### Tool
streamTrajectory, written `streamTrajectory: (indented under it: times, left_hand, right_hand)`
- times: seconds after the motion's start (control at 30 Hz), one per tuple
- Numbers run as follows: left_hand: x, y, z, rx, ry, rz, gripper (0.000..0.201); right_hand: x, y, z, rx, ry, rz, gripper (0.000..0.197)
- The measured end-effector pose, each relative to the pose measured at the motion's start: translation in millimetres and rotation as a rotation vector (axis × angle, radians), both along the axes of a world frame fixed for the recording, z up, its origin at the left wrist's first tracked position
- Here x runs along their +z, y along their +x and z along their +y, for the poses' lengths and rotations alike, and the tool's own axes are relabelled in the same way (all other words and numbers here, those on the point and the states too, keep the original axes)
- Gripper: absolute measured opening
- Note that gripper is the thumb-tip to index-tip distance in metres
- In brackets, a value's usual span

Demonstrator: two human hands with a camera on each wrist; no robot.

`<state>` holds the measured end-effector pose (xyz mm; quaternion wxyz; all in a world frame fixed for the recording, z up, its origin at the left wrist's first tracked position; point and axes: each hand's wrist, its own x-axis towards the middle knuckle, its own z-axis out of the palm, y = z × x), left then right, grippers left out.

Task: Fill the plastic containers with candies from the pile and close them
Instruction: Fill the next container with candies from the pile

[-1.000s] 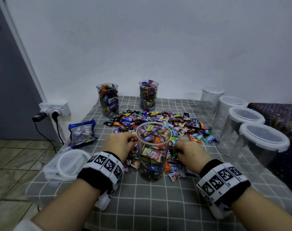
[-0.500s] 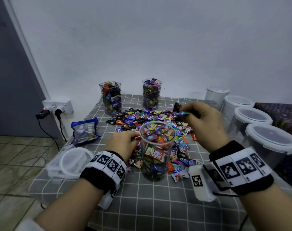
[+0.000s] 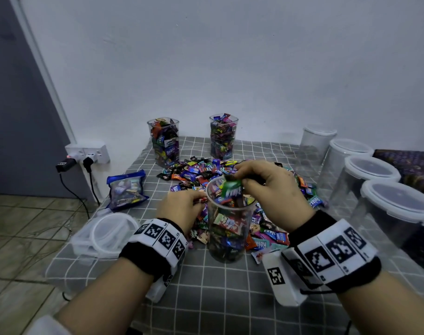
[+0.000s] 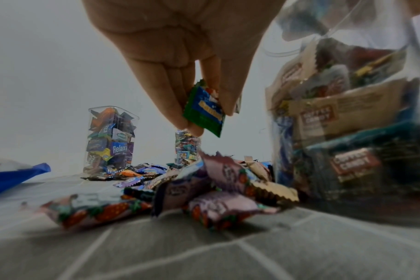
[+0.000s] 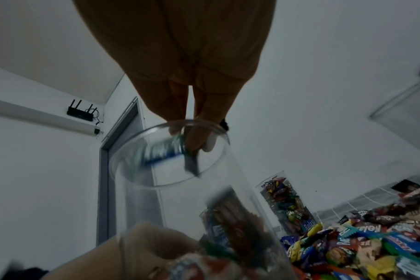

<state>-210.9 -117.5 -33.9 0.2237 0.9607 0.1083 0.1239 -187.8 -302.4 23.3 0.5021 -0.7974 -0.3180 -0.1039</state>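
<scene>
An open clear container (image 3: pixel 226 221), nearly full of wrapped candies, stands at the middle of the checked table (image 3: pixel 206 298). My right hand (image 3: pixel 237 180) hovers over its rim and pinches a green candy (image 3: pixel 232 191); the right wrist view shows that candy (image 5: pixel 163 151) blurred just inside the mouth. My left hand (image 3: pixel 201 198) sits low at the container's left side. In the left wrist view its fingertips pinch a small green-and-blue candy (image 4: pixel 203 111) above the candy pile (image 3: pixel 201 170).
Two filled, unlidded containers (image 3: pixel 163 141) (image 3: pixel 223 136) stand at the back. Several empty lidded containers (image 3: pixel 370 184) line the right edge. A loose lid (image 3: pixel 109 233) and a blue candy bag (image 3: pixel 126 189) lie at left. A wall socket (image 3: pixel 87 153) with plugs is beyond the left edge.
My right hand lifted from the pile with a candy and swung left over the container's mouth. The left hand stayed beside the container.
</scene>
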Motion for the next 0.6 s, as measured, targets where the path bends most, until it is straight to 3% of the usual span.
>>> streamTrajectory:
  times: [0.17, 0.3, 0.37, 0.47, 0.5, 0.6]
  left_hand:
    - [-1, 1, 0, 0.007, -0.005, -0.001, 0.027]
    - [-5, 1, 4, 0.026, -0.007, 0.007, 0.028]
    - [-7, 0, 8, 0.048, -0.035, -0.007, 0.028]
    - [-6, -3, 11, 0.064, -0.080, -0.050, 0.027]
    - [-6, -4, 12, 0.064, -0.091, -0.067, 0.027]
    - [-2, -7, 15, 0.070, -0.163, -0.114, 0.025]
  right_hand:
    - [-1, -3, -1, -0.004, 0.009, -0.015, 0.029]
    - [-12, -6, -2, -0.122, 0.108, -0.084, 0.016]
    - [-19, -6, -5, -0.128, 0.080, -0.013, 0.036]
    - [-27, -7, -9, -0.018, 0.036, 0.211, 0.087]
    - [-31, -6, -9, 0.034, 0.043, 0.287, 0.096]
    - [-42, -7, -7, 0.204, 0.114, 0.433, 0.085]
